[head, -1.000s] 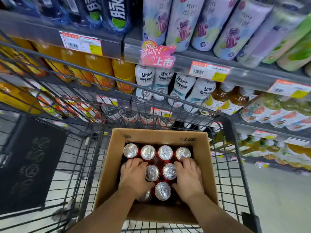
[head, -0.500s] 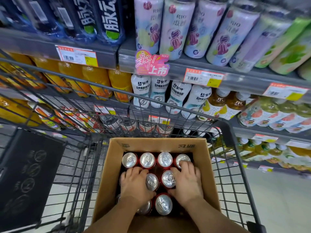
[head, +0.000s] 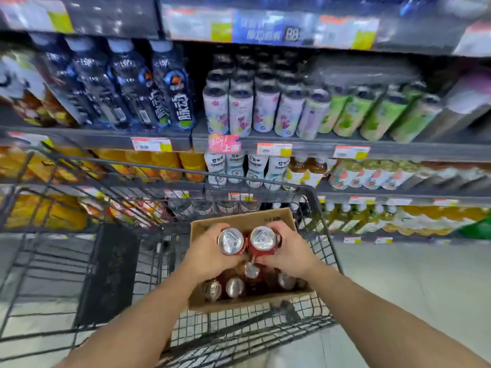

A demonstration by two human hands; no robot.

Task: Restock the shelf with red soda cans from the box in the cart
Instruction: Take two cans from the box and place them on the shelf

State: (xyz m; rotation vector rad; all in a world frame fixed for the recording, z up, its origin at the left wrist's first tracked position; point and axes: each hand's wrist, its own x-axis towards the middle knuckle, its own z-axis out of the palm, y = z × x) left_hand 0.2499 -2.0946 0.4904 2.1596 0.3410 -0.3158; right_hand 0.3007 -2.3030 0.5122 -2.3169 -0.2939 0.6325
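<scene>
An open cardboard box (head: 240, 220) sits in the wire cart (head: 322, 229). My left hand (head: 206, 253) grips one red soda can (head: 230, 241) and my right hand (head: 293, 252) grips another red soda can (head: 263, 239). Both cans are held upright, side by side, lifted above the box. Several more red cans (head: 235, 286) remain standing in the box below my hands. Behind the cart's far end, a low shelf row holds similar cans (head: 228, 205), partly hidden by the wire.
Stocked drink shelves (head: 305, 148) fill the wall ahead: blue bottles, pastel cans, orange juice, white bottles. A dark folded child-seat panel (head: 109, 272) stands in the cart to the left of the box. Pale floor (head: 411, 288) lies to the right.
Both hands, earlier pressed down among the cans in the box, have each closed round a can and lifted it up. The view has tilted upward toward the shelves.
</scene>
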